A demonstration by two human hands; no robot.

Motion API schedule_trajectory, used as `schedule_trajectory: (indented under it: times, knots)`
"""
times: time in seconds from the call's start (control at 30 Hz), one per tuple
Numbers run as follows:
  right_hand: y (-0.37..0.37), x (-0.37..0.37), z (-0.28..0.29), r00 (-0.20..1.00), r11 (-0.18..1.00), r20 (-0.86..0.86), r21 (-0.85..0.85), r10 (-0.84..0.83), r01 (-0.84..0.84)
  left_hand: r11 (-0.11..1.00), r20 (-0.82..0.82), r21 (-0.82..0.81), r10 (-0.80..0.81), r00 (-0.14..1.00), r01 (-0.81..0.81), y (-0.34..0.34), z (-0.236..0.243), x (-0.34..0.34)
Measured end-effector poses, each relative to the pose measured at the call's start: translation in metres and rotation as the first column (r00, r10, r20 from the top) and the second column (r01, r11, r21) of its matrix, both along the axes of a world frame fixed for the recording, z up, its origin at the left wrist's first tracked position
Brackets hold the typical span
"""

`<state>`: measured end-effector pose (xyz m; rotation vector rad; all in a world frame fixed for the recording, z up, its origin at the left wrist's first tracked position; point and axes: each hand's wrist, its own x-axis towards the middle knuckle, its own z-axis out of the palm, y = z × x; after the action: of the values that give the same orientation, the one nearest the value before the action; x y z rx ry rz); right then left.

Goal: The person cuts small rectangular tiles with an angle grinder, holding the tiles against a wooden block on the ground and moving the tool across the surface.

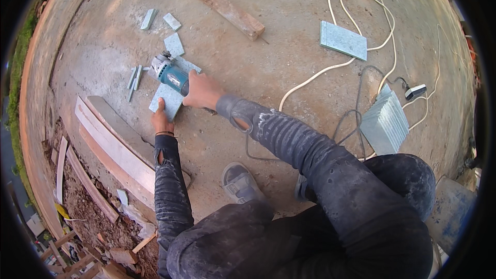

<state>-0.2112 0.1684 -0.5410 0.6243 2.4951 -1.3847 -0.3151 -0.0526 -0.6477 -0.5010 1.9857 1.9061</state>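
Observation:
My right hand [204, 89] grips a teal and silver angle grinder [173, 76], whose head sits over pale blue-grey stone tiles on the concrete. My left hand [161, 117] holds the edge of a square tile [170, 101] just below the tool, thumb on top. Another tile piece [188, 63] lies under or beside the grinder head, partly hidden. Thin cut strips [133, 83] lie just left of it, and small offcuts [174, 44] are scattered beyond.
A wooden beam [225, 8] lies ahead. On the right are a tile [343, 40], a tile stack [383, 121], looped cables [310, 79] and a socket strip [415, 91]. Long boards [111, 150] and rubble [124, 237] lie at left. My sandalled foot [240, 183] is below.

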Motion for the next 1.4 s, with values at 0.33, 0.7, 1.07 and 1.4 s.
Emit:
schedule_trajectory:
  times: [0.33,0.7,1.07,1.4]
  knots:
    - [0.002,0.01,0.004,1.0,1.0,0.017,0.003,-0.001,0.001,1.0,-0.001,-0.003,0.006,1.0,-0.006,0.003,0.001,0.002]
    - [0.002,0.022,0.003,1.0,1.0,-0.02,0.014,-0.011,0.011,1.0,-0.027,0.005,-0.01,1.0,0.01,0.002,0.001,0.001]
    - [0.003,0.032,0.0,1.0,1.0,-0.021,0.014,-0.016,0.016,1.0,-0.023,0.011,-0.008,1.0,0.008,-0.005,-0.009,-0.006]
    - [0.005,0.051,-0.001,1.0,1.0,-0.007,0.02,-0.016,0.016,1.0,0.009,0.031,-0.001,1.0,0.001,-0.001,-0.004,-0.007]
